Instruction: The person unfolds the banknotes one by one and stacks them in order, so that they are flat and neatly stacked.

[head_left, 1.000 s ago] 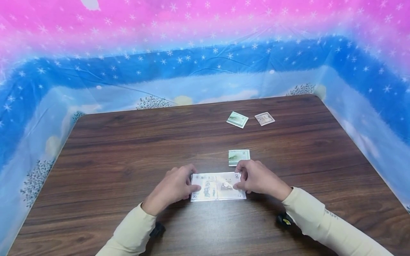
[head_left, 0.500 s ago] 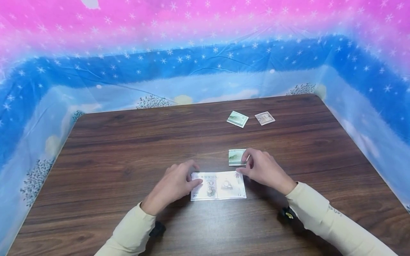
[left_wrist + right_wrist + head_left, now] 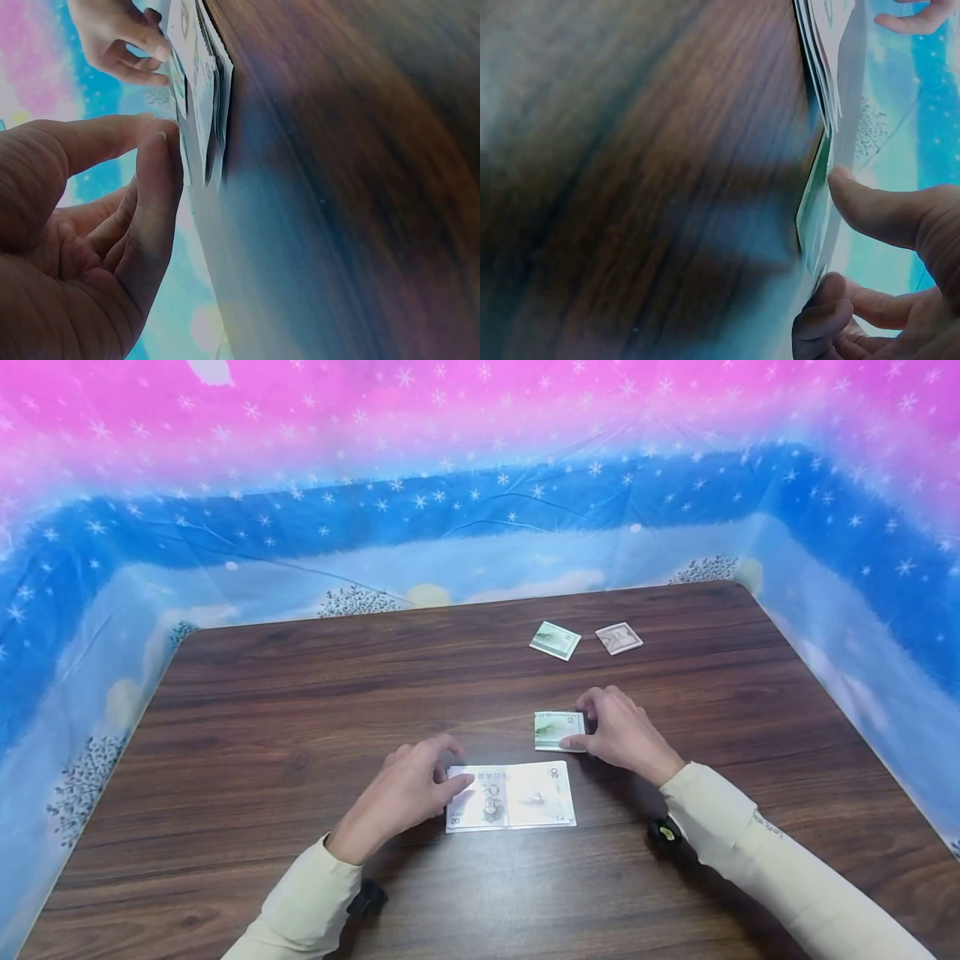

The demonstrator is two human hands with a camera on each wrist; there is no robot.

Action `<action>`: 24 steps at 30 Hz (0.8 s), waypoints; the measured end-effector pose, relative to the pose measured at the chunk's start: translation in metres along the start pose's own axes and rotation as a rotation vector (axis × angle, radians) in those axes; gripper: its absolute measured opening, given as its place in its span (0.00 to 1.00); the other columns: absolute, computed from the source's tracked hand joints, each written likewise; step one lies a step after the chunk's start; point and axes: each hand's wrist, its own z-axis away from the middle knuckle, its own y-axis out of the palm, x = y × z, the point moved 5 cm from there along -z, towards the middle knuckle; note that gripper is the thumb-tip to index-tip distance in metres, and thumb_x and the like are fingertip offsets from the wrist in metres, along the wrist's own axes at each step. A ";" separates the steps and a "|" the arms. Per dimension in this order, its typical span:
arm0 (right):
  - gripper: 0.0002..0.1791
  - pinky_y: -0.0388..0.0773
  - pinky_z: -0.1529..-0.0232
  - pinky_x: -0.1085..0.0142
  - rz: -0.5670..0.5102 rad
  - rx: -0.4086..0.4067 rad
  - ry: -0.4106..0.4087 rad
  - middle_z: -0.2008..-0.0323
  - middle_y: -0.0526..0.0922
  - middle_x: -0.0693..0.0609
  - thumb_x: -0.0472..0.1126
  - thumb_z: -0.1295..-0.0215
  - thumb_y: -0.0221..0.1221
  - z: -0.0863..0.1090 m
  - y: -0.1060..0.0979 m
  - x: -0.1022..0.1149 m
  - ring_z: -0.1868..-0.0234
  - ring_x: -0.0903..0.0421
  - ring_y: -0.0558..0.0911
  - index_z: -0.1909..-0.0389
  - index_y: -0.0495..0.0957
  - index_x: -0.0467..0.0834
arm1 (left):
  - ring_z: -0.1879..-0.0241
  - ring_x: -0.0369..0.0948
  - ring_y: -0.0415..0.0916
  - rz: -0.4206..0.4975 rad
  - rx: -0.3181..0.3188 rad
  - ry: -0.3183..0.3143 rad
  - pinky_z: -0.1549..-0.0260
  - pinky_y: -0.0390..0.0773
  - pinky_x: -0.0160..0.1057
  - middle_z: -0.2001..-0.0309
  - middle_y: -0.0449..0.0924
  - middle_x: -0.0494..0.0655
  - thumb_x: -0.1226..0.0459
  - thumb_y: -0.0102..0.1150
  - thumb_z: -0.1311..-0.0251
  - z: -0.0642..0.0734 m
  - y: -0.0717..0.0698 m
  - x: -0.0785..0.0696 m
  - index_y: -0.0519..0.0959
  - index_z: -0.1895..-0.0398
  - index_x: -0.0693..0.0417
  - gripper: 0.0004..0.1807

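Note:
A few pale banknotes [image 3: 536, 802] printed with 20 lie flat in a stack, creased across the middle. My left hand [image 3: 408, 793] hovers at their left end, thumb over the corner. In the left wrist view its thumb and forefinger tips come close together with no note between them. Just behind the stack lies a folded green banknote [image 3: 553, 729]. My right hand [image 3: 624, 735] grips its right edge, thumb on top and fingers along the side. The right wrist view shows the green banknote [image 3: 815, 206] between thumb [image 3: 877, 214] and fingers.
Farther back on the dark wooden table [image 3: 300, 693] lie another folded green banknote [image 3: 555, 641] and a folded brownish banknote [image 3: 619, 638]. A snowflake-patterned cloth [image 3: 450, 502] hangs round the table's far and side edges.
My right hand has let go of the pale banknotes' right end and moved back to the green banknote. My left hand has stayed almost in place, its fingers slightly lifted.

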 end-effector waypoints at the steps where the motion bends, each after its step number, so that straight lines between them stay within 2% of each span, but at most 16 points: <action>1: 0.32 0.73 0.55 0.50 0.006 0.014 0.003 0.61 0.78 0.43 0.48 0.47 0.77 -0.001 0.001 0.000 0.59 0.47 0.76 0.49 0.79 0.32 | 0.84 0.37 0.73 0.002 0.003 -0.002 0.83 0.72 0.37 0.79 0.77 0.40 0.59 0.69 0.35 0.000 0.000 0.000 0.80 0.45 0.53 0.18; 5: 0.31 0.73 0.55 0.50 0.010 0.040 0.003 0.61 0.78 0.42 0.48 0.49 0.78 -0.003 0.006 -0.003 0.58 0.47 0.76 0.52 0.79 0.32 | 0.84 0.38 0.74 0.013 0.016 -0.012 0.83 0.73 0.37 0.80 0.77 0.41 0.59 0.68 0.35 0.000 0.000 0.001 0.79 0.45 0.53 0.18; 11: 0.32 0.74 0.53 0.49 -0.001 0.036 -0.001 0.60 0.79 0.42 0.48 0.53 0.80 -0.004 0.006 -0.004 0.57 0.47 0.76 0.55 0.77 0.33 | 0.83 0.38 0.74 0.019 0.017 -0.010 0.82 0.73 0.37 0.80 0.77 0.40 0.60 0.69 0.35 0.000 0.000 0.001 0.79 0.46 0.53 0.17; 19: 0.27 0.71 0.64 0.58 -0.047 0.034 0.029 0.66 0.78 0.47 0.44 0.49 0.78 -0.006 0.006 -0.004 0.67 0.52 0.75 0.57 0.74 0.37 | 0.83 0.37 0.73 0.015 0.006 -0.002 0.82 0.72 0.37 0.79 0.77 0.40 0.60 0.69 0.36 0.000 -0.001 -0.001 0.80 0.46 0.53 0.18; 24: 0.19 0.70 0.66 0.60 -0.077 -0.004 0.020 0.69 0.77 0.49 0.39 0.44 0.73 -0.006 0.005 -0.003 0.70 0.53 0.75 0.58 0.75 0.37 | 0.83 0.38 0.73 0.015 0.006 0.001 0.82 0.71 0.38 0.79 0.77 0.40 0.60 0.69 0.36 -0.001 -0.001 -0.003 0.80 0.46 0.53 0.17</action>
